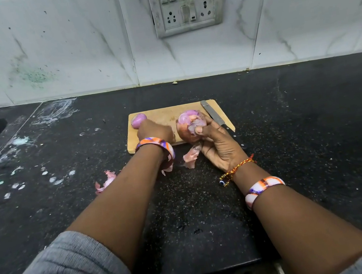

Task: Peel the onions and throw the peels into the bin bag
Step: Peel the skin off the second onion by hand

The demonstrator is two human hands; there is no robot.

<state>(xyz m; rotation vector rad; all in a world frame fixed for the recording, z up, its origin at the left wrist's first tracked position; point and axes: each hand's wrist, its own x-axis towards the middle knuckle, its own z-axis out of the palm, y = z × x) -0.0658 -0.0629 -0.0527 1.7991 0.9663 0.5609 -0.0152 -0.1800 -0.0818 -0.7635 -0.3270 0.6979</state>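
Head view, 1 frame.
- Onions: 2. Peeled onion (138, 120) on far-left corner of cutting board (167, 117); part-peeled onion (191, 124) held over board's near edge.
- Hands: 2. Right hand (217, 145) grips part-peeled onion, thumb pressed on loose skin. Left hand (154, 131) rests on board just beside peeled onion; fingers hidden, can't tell if curled.
- Peel scraps: 3 on black counter (293, 143), near the board: one (105, 182) left of the left arm, one (167, 168) under the left wrist, one (191, 156) beside right palm.
- Knife (212, 112): 1, on board's right side.
- Bangles: 2, one per wrist. Thread bracelet: 1, right wrist.
- Wall socket panel (185, 1): 1.
- Writing/brands: none legible.
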